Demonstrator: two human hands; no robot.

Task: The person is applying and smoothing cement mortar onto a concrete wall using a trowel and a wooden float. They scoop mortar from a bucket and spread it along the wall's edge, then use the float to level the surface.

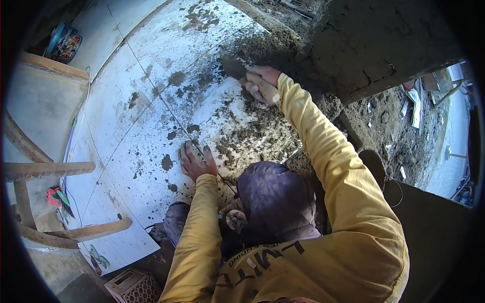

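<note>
My right hand [260,83] is closed round the pale wooden handle of a trowel [233,66]. The trowel's grey blade points left, low over or touching the dirty white floor tiles [118,136]; I cannot tell which. My left hand [196,160] rests on the tiles with its fingers spread, holding nothing, beside a tile joint. Dark wet-looking clumps and crumbs of mortar [177,78] are scattered around both hands. Between my left hand and my knee, a thicker patch of loose grit [252,129] covers the pale surface.
A blue bucket [63,43] with mixed small bits stands far left. Wooden bars [50,170] jut in from the left. Pliers [98,258] lie on a tile near a plastic crate [134,287]. A large grey slab [379,45] and rubble [399,136] occupy the right.
</note>
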